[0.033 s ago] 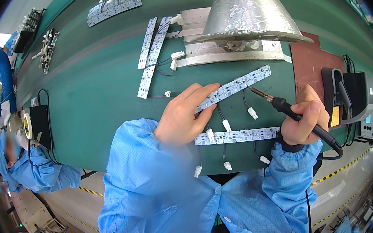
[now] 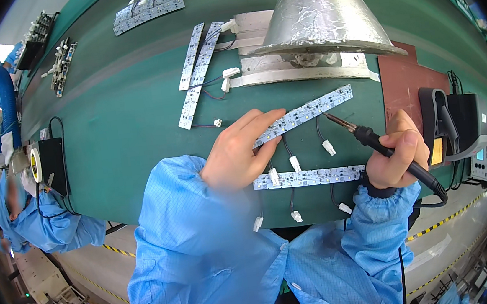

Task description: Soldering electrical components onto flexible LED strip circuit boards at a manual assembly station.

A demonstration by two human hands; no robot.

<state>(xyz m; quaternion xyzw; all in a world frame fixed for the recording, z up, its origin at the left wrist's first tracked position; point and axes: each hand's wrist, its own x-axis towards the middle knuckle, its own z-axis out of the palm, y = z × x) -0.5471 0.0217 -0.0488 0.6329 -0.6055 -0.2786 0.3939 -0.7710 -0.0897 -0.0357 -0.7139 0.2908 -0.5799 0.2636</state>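
Pinched between the fingers and thumb of my left hand (image 2: 241, 145) is the left end of a white LED circuit board strip (image 2: 310, 111), tilted up to the right. Short dark wires with white connectors hang from its lower edge, one connector (image 2: 328, 147) resting near the iron. My right hand (image 2: 399, 153) is closed around the black handle of a soldering iron (image 2: 366, 136). The iron's tip is at the strip's lower edge, right of its middle; whether it touches I cannot tell. A second LED board strip (image 2: 311, 177) lies level between my hands, closer to me, with wires and connectors below it.
A foil-covered fume hood (image 2: 324, 19) stands over the green mat (image 2: 128, 128). Two more strips (image 2: 200, 76) lie left of it, and a stack of strips (image 2: 148, 10) farther back. On the right are a soldering iron stand (image 2: 438, 125) and a brown board (image 2: 402, 85). A co-worker (image 2: 42, 212) sits left.
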